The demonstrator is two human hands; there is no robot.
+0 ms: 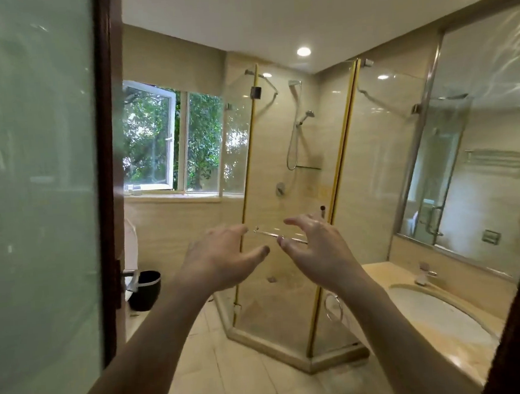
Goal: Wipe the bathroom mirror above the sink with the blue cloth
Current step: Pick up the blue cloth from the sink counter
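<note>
- Both arms reach out in front, closest to us; the left hand (223, 261) and the right hand (314, 248) are up in the air, side by side, near each other but not touching; fingers are spread and a little bent; they hold nothing.
- On the left stands the door (37, 197), big, with cloudy glass and a dark wood edge; I think the person is just stepping into the room.
- Next biggest is the shower (282, 180), a glass box with gold edges, straight ahead, behind the hands.
- Then the mirror (494, 134) on the right wall, above the sink (439, 313); it shows pale streaks near its top; it is well apart from both hands.
- Smaller still, the window (171, 141) at the back, and the black bin (145, 289) on the floor.
- No blue cloth shows anywhere; so I think the job has not started yet.
- Next, the person must find the cloth and grab it; then turn right to the mirror.
</note>
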